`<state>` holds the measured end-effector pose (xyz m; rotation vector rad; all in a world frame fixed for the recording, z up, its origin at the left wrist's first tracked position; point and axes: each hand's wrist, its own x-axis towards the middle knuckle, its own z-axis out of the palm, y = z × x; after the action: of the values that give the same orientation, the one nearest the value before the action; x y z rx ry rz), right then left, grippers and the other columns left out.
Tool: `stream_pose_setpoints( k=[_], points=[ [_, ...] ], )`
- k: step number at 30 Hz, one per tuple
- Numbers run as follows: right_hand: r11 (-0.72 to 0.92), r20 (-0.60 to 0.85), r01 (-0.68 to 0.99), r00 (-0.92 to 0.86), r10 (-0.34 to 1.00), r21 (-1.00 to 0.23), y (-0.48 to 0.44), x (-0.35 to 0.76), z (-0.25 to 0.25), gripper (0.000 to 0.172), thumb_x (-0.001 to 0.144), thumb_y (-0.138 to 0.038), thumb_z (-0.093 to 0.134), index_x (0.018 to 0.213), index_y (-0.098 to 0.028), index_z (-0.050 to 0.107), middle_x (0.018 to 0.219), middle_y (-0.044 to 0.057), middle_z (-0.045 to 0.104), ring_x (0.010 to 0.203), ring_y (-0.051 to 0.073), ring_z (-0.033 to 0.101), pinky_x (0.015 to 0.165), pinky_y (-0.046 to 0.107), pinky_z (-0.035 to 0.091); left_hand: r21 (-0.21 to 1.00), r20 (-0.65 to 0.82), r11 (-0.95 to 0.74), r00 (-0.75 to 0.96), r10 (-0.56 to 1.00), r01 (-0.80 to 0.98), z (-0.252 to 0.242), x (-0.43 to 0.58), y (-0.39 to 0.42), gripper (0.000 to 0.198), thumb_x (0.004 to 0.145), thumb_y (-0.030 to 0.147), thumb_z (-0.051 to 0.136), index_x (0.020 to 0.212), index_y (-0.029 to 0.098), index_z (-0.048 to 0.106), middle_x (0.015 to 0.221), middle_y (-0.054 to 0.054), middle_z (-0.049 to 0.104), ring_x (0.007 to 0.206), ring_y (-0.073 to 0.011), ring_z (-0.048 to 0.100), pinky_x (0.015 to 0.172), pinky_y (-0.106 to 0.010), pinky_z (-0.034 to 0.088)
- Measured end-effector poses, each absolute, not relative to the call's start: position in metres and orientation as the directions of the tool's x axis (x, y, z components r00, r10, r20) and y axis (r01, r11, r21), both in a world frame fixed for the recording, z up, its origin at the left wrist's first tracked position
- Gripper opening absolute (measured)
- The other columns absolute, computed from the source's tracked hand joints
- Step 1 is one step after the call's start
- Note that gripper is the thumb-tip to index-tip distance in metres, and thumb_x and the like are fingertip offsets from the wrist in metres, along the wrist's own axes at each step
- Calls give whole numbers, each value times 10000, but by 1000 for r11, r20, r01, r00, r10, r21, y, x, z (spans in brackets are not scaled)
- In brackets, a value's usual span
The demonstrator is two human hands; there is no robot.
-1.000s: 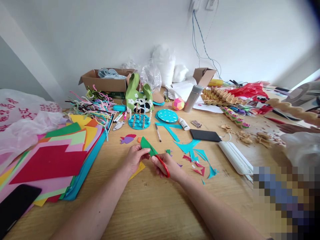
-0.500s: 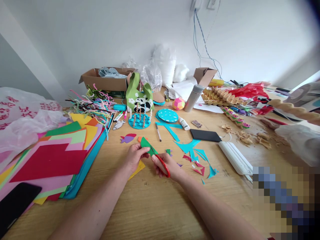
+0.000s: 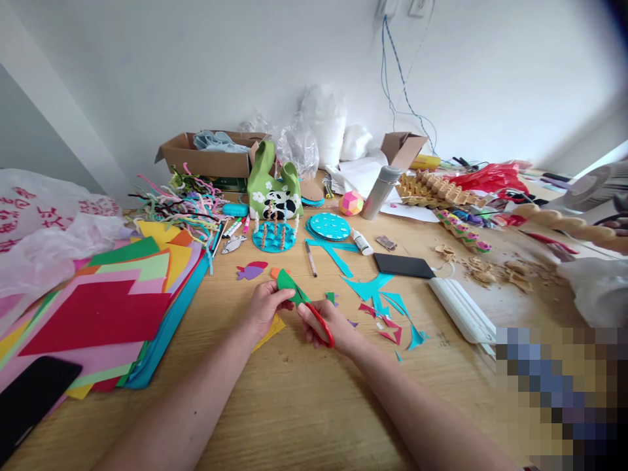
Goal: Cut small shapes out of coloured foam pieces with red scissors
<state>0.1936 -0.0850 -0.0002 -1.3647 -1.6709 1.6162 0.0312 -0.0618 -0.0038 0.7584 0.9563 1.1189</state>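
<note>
My left hand [image 3: 269, 302] pinches a small piece of green craft sheet [image 3: 286, 280] between thumb and fingers. My right hand [image 3: 321, 322] is wrapped round the red handles of a pair of scissors [image 3: 330, 339]. The scissor blades reach up and left to the green piece and are mostly hidden there. Just beyond the green piece, a bit of orange sheet [image 3: 277, 271] shows. A yellow piece [image 3: 272, 332] with drawn lines lies partly under my left hand. Beyond it rests a purple and red fish cut-out [image 3: 252, 270].
Coloured sheets [image 3: 105, 314] are stacked at the left, with a black phone [image 3: 39, 399] on them. Blue scraps [image 3: 370, 288] and red scraps [image 3: 390, 330] lie to the right. Farther back stand a blue disc with twisted posts [image 3: 273, 239], a glue bottle [image 3: 362, 242] and a grey flask [image 3: 381, 193].
Both hands stay almost in place. Less of the scissor blades shows against the green piece than before.
</note>
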Motion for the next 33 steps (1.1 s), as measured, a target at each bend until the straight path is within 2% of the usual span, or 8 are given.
stream_pose_setpoints(
  k=[15, 20, 23, 26, 30, 33],
  points=[
    [-146, -292, 339, -433, 853, -929, -84, 195, 1, 675, 724, -839, 509, 559, -185, 470, 455, -12, 523, 347, 79, 457, 346, 194, 307, 884, -226, 271, 158, 961, -381, -6, 30, -61, 218, 556, 273, 812, 632, 134, 663, 636, -38, 664, 569, -125, 570, 585, -259, 460],
    [-148, -290, 331, -437, 851, -932, -84, 195, -1, 654, 746, -812, 522, 570, -185, 470, 459, -13, 531, 346, 76, 459, 341, 187, 305, 889, -211, 252, 146, 967, -383, -3, 31, -61, 290, 584, 353, 826, 648, 138, 642, 621, -30, 648, 549, -120, 561, 557, -248, 450],
    [-146, -288, 318, -463, 838, -937, -83, 197, -5, 637, 775, -782, 533, 576, -179, 481, 465, -13, 540, 347, 70, 460, 343, 177, 313, 884, -186, 201, 79, 979, -422, 1, 31, -60, 322, 596, 379, 835, 693, 160, 621, 628, -1, 635, 554, -116, 566, 546, -236, 443],
    [-149, -290, 312, -477, 829, -938, -83, 198, -6, 621, 786, -766, 541, 594, -178, 492, 470, -18, 541, 353, 74, 472, 345, 175, 326, 862, -183, 172, 23, 983, -477, 2, 32, -59, 346, 546, 345, 864, 699, 167, 610, 637, 19, 632, 565, -111, 573, 575, -238, 462],
    [-167, -305, 310, -476, 825, -936, -84, 197, -3, 620, 791, -764, 537, 607, -173, 505, 484, -14, 553, 371, 79, 487, 367, 182, 341, 832, -206, 191, 30, 978, -520, -1, 30, -57, 346, 534, 341, 863, 666, 163, 597, 614, 16, 634, 572, -129, 602, 612, -268, 491],
    [-186, -301, 275, -473, 828, -943, -85, 196, 0, 632, 785, -778, 524, 612, -170, 508, 494, -15, 554, 381, 76, 484, 385, 186, 351, 808, -229, 201, 20, 973, -554, -4, 29, -56, 339, 529, 313, 865, 679, 163, 601, 618, 18, 640, 572, -119, 602, 583, -247, 474]
  ],
)
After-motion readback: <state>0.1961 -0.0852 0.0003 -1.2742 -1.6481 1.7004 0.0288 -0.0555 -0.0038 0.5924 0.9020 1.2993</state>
